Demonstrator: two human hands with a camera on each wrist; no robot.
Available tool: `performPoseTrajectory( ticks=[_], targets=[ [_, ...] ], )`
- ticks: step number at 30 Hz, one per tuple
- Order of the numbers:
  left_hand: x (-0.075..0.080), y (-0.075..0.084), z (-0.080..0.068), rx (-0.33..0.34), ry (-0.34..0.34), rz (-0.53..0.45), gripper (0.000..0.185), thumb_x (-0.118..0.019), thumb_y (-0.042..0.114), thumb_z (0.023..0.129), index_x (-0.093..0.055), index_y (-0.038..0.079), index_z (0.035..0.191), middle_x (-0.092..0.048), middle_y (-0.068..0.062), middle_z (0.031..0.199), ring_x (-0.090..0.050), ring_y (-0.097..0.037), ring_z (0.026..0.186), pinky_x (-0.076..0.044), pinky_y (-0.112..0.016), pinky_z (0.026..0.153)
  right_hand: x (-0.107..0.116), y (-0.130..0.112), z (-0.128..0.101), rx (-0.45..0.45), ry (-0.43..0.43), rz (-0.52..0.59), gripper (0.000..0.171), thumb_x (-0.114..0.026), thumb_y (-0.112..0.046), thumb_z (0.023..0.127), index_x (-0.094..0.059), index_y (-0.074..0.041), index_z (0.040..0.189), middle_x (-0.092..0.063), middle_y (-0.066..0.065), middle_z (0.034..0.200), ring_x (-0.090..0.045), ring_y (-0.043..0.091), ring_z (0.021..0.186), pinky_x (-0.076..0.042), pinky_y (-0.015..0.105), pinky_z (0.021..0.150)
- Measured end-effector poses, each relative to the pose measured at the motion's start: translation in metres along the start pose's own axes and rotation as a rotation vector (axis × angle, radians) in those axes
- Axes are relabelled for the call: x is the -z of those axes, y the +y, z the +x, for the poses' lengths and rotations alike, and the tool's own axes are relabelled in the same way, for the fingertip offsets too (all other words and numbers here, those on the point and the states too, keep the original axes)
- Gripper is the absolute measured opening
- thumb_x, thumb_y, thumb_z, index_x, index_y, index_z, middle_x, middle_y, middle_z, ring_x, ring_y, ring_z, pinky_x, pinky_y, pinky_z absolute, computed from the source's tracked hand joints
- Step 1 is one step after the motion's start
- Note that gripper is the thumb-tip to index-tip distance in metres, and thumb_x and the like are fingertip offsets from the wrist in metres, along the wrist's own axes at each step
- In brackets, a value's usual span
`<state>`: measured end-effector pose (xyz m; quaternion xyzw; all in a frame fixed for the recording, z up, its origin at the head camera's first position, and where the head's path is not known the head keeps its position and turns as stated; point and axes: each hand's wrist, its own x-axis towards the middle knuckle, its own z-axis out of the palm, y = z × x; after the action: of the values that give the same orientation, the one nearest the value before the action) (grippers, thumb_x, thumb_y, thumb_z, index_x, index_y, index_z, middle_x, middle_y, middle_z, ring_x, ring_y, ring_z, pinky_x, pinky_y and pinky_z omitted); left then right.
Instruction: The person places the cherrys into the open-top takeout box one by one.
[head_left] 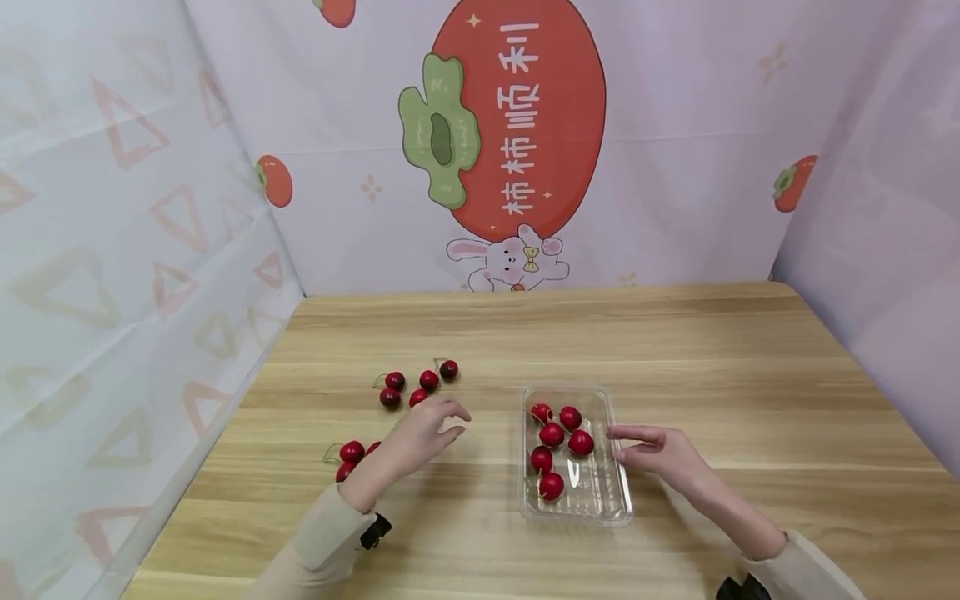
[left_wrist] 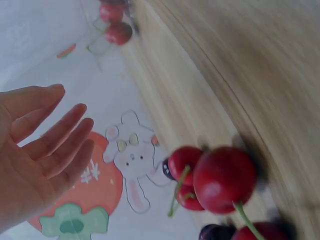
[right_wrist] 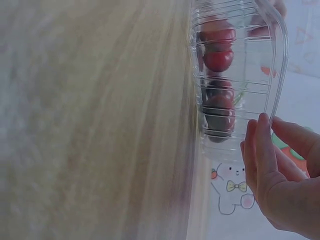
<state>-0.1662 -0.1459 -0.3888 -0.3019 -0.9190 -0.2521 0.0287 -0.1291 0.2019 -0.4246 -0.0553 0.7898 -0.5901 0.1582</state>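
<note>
On the table point(head_left: 675, 350) I steady the clear tray point(head_left: 600, 500) with my right hand point(head_left: 660, 454), fingers straight against its three o'clock rim. My left hand point(head_left: 420, 433) hovers open, empty, loose cherries point(head_left: 420, 383) at its twelve o'clock; next I judge a pinch there.

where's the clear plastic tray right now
In the head view the clear plastic tray sits on the wooden table right of centre, holding six cherries, with the right hand at its right edge.

Two bare hands, left hand point(head_left: 423, 433) and right hand point(head_left: 660, 456), long cream-beige sleeves ending at the wrists, small black device strapped under each wrist
</note>
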Motion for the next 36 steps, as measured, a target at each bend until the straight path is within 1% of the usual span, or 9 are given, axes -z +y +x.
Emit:
performPoseTrajectory(
  ticks=[4, 7, 12, 15, 23, 28, 30, 36],
  targets=[
    [0.008, -0.012, -0.005, 0.042, 0.059, 0.044, 0.013, -0.066, 0.004, 0.077, -0.065, 0.004, 0.089, -0.059, -0.002, 0.09, -0.055, -0.019, 0.079, -0.048, -0.027, 0.068, 0.0, -0.002, 0.0, 0.001, -0.01, -0.003, 0.05, -0.063, -0.021, 0.082, -0.048, 0.006, 0.122, -0.056, 0.021, 0.114, -0.061, 0.019, 0.093, -0.048, 0.026, 0.081],
    [0.013, -0.019, -0.01, 0.078, 0.085, 0.054, 0.014, -0.068, 0.002, 0.075, -0.065, 0.004, 0.088, -0.06, -0.004, 0.088, -0.056, -0.022, 0.085, -0.049, -0.031, 0.072, 0.001, -0.002, 0.0, -0.002, -0.014, -0.01, 0.05, -0.063, -0.021, 0.082, -0.048, 0.007, 0.121, -0.057, 0.02, 0.112, -0.061, 0.019, 0.092, -0.048, 0.025, 0.08],
    [0.017, -0.03, -0.017, 0.157, 0.073, 0.031, 0.015, -0.067, 0.001, 0.075, -0.065, 0.004, 0.088, -0.061, -0.007, 0.094, -0.055, -0.026, 0.094, -0.047, -0.038, 0.08, 0.002, 0.0, 0.001, 0.0, -0.006, -0.033, 0.051, -0.064, -0.021, 0.081, -0.049, 0.006, 0.121, -0.057, 0.021, 0.113, -0.062, 0.017, 0.092, -0.047, 0.025, 0.08],
    [0.017, -0.036, -0.022, 0.187, 0.065, 0.034, 0.015, -0.068, 0.002, 0.074, -0.064, 0.004, 0.089, -0.06, -0.008, 0.098, -0.055, -0.026, 0.097, -0.047, -0.04, 0.082, 0.003, 0.0, 0.001, 0.005, -0.005, -0.037, 0.051, -0.064, -0.021, 0.08, -0.049, 0.007, 0.12, -0.055, 0.022, 0.115, -0.062, 0.016, 0.091, -0.047, 0.027, 0.081],
    [0.017, -0.05, -0.03, 0.216, 0.055, 0.027, 0.018, -0.067, 0.001, 0.075, -0.063, 0.002, 0.092, -0.057, -0.007, 0.091, -0.057, -0.024, 0.087, -0.049, -0.035, 0.073, 0.002, 0.0, 0.002, 0.009, -0.009, -0.017, 0.049, -0.064, -0.019, 0.081, -0.049, 0.008, 0.12, -0.053, 0.023, 0.116, -0.061, 0.013, 0.091, -0.048, 0.024, 0.08],
    [0.017, -0.054, -0.031, 0.228, 0.047, 0.028, 0.023, -0.066, 0.001, 0.076, -0.062, 0.0, 0.098, -0.059, -0.009, 0.096, -0.057, -0.026, 0.091, -0.049, -0.036, 0.075, 0.001, 0.001, 0.001, 0.01, 0.0, -0.006, 0.049, -0.064, -0.018, 0.081, -0.049, 0.008, 0.12, -0.053, 0.024, 0.117, -0.061, 0.014, 0.091, -0.048, 0.023, 0.079],
    [0.016, -0.056, -0.03, 0.234, 0.032, 0.03, 0.023, -0.065, 0.001, 0.076, -0.062, 0.001, 0.099, -0.059, -0.009, 0.096, -0.057, -0.026, 0.091, -0.049, -0.036, 0.074, 0.0, 0.001, 0.001, 0.01, 0.002, -0.006, 0.049, -0.064, -0.018, 0.081, -0.049, 0.008, 0.12, -0.052, 0.024, 0.118, -0.062, 0.015, 0.091, -0.048, 0.022, 0.078],
    [0.015, -0.062, -0.029, 0.25, -0.005, 0.032, 0.02, -0.066, 0.001, 0.076, -0.063, 0.002, 0.096, -0.058, -0.007, 0.094, -0.057, -0.023, 0.087, -0.048, -0.035, 0.071, 0.001, 0.001, 0.001, 0.005, 0.009, -0.034, 0.049, -0.064, -0.021, 0.081, -0.05, 0.006, 0.12, -0.054, 0.022, 0.116, -0.062, 0.014, 0.091, -0.047, 0.023, 0.079]
  ],
)
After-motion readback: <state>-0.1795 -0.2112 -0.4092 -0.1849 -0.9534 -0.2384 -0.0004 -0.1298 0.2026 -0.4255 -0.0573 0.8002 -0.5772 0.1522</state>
